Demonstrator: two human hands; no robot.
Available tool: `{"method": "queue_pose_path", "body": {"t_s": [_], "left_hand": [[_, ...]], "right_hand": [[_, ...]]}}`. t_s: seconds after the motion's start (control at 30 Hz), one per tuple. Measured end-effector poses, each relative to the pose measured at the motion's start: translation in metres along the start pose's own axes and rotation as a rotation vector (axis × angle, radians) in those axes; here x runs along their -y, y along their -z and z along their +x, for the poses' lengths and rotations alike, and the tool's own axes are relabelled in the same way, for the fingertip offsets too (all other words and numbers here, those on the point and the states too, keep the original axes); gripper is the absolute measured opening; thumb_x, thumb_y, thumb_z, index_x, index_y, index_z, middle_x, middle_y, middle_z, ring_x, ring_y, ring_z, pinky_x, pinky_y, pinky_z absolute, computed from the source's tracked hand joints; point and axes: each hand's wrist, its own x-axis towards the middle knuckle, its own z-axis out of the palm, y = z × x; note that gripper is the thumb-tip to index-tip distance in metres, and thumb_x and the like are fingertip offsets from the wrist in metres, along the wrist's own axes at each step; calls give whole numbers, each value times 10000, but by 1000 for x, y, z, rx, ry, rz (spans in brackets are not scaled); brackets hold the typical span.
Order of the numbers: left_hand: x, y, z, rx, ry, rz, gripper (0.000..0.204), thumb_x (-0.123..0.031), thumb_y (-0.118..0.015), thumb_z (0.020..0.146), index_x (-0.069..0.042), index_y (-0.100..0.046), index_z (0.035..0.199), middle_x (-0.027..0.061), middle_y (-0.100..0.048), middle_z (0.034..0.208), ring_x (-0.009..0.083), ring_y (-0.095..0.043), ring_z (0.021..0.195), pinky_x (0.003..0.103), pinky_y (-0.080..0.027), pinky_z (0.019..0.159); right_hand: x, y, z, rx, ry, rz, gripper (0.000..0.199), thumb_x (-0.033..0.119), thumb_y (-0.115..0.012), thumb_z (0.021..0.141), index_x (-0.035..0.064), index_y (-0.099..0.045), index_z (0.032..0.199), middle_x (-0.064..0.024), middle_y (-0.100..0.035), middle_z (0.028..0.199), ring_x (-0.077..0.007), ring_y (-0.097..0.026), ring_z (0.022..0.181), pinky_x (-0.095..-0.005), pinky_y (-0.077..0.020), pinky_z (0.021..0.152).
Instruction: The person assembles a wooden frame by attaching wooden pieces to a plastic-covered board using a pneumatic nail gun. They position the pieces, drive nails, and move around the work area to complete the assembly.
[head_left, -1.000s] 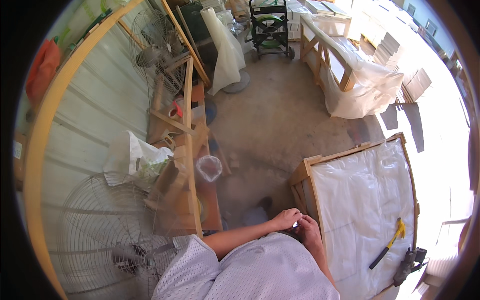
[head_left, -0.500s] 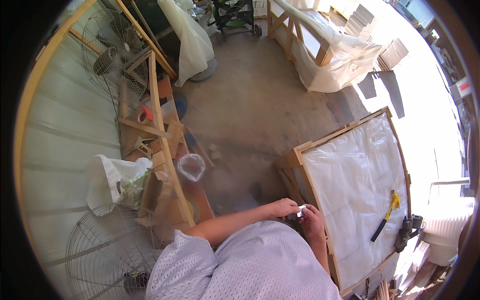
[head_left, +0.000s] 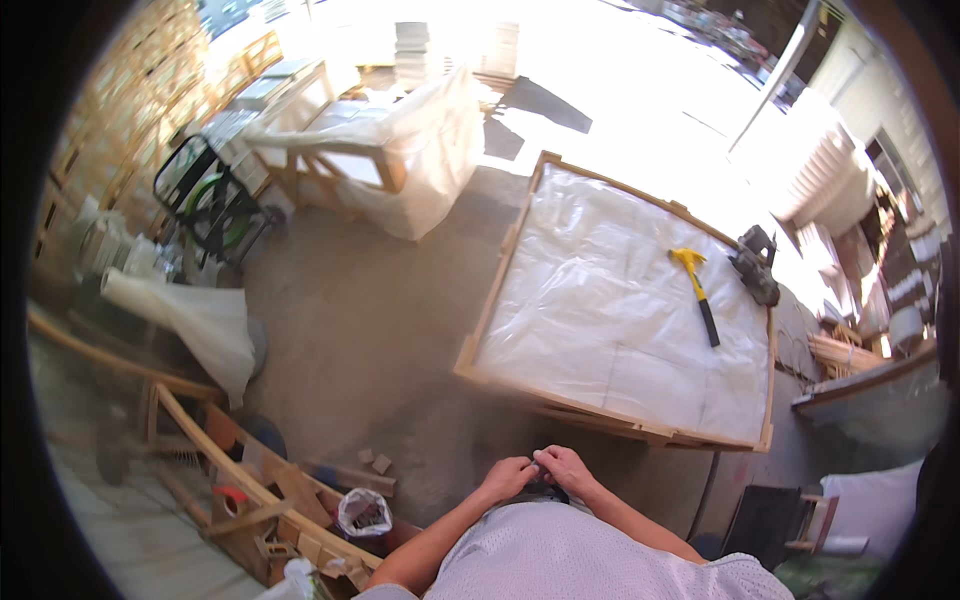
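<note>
Left hand (head_left: 507,477) and right hand (head_left: 565,468) meet just above the waist, fingertips pressed together over a small dark item (head_left: 545,490); what it is, and whether either grip truly pinches it, cannot be told at this size. Risk: a loose pinch lets it drop to the concrete floor (head_left: 370,330), toward the wood blocks (head_left: 372,460) and the lined bucket (head_left: 363,513) at lower left. Ahead, the near edge of the plastic-covered wooden frame (head_left: 600,420) sits close, open floor lies left of it, and the yellow hammer (head_left: 696,290) lies well beyond reach.

Hammer (head_left: 696,290) on sheet-covered frame (head_left: 500,300), power tool (head_left: 755,265) just right of it
</note>
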Motion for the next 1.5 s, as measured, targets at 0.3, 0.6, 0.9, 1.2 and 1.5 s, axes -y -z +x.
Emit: {"method": "queue_pose_path", "body": {"t_s": [0.3, 0.6, 0.9, 1.2, 1.5], "left_hand": [[-39, -32, 28, 260, 16, 23, 372, -335, -562, 948, 17, -679, 973, 147, -672, 804, 211, -620, 724, 367, -489, 669], [-100, -103, 61, 432, 258, -394, 319, -277, -552, 991, 8, -653, 1093, 63, -661, 968, 140, -622, 828, 277, -526, 667], [-139, -197, 97, 422, 139, -131, 306, -268, -555, 978, 6, -675, 1044, 79, -664, 919, 152, -621, 793, 299, -510, 718], [-177, -217, 129, 456, 179, 41, 364, -303, -543, 968, 13, -669, 1098, 72, -675, 912, 143, -630, 734, 301, -510, 698], [-231, -244, 179, 720, 188, 89, 333, -279, -509, 961, 16, -660, 989, 84, -667, 859, 165, -617, 723, 298, -499, 693]], "right_hand": [[-54, 25, -20, -202, -31, 216, 252, 258, -599, 921, 21, -674, 877, -39, -619, 720, -115, -537, 602, -276, -452, 558], [-93, 107, -52, -321, 10, 429, 295, 279, -617, 874, -3, -703, 873, -85, -670, 776, -150, -600, 657, -329, -480, 596], [-164, 193, -94, -317, 33, 844, 302, 313, -575, 950, 40, -641, 837, -38, -593, 706, -126, -536, 595, -290, -445, 532], [-279, 243, -109, -677, -84, 1039, 231, 263, -610, 910, 49, -622, 824, -44, -583, 703, -147, -550, 571, -292, -450, 473], [-452, 116, -109, -1017, -585, 1017, 295, 283, -606, 903, 20, -657, 779, -90, -618, 666, -192, -611, 601, -351, -472, 483]]}}
